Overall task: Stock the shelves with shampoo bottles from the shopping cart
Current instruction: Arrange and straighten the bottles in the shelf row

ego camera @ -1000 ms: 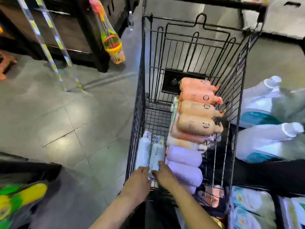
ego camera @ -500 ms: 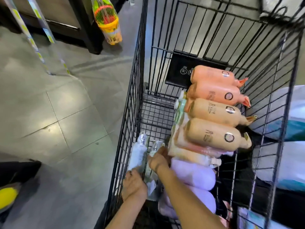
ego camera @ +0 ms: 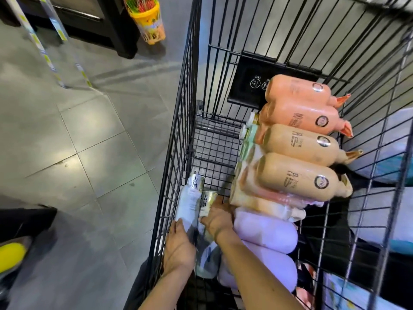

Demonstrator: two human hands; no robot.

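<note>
Both hands have sunk deeper into the cart (ego camera: 176, 139) — left hand (ego camera: 178, 247) closing on the white bottle (ego camera: 188, 204), right hand (ego camera: 218, 218) on its neighbour (ego camera: 206, 203) — still lying near-left, lift imminent.

Dim, even light with glare patches on the floor tiles (ego camera: 73, 148) at left; wide-angle bending and blur toward the frame edges.

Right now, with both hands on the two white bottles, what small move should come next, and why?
Probably lift both straight up: the left hand and right hand each wrap a white bottle lying beside the cart wall.
</note>
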